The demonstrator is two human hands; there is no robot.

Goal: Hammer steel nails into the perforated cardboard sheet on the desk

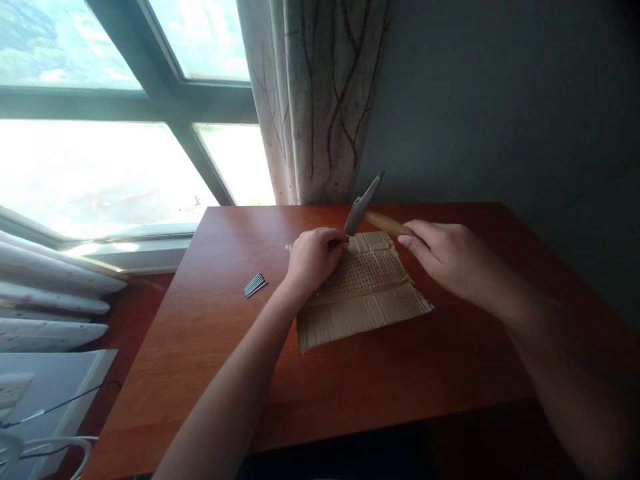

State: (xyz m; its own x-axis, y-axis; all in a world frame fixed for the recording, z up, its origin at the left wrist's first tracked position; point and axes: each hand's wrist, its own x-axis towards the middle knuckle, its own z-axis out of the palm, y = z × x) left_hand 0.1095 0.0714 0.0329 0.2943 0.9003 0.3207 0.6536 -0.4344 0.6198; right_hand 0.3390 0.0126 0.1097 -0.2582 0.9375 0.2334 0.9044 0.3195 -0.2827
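My right hand [445,253] is closed round the wooden handle of a hammer [361,208]. The hammer's metal head tilts up to the right, its lower face right at the fingertips of my left hand [315,257]. Those left fingers are pinched together over the far part of a piece of corrugated cardboard [360,321]; a nail, mostly hidden, seems to stand between them beneath the hammer face. Rows of small dark holes or dots cover the cardboard's middle. Left of my left hand, several loose metal nails [255,285] lie side by side on the table.
The reddish-brown wooden table [200,360] carries all of this. Behind it hang a patterned curtain [330,100] and a grey wall [480,107]. A bright window [100,173] fills the left. White cables [55,443] run low at the left edge.
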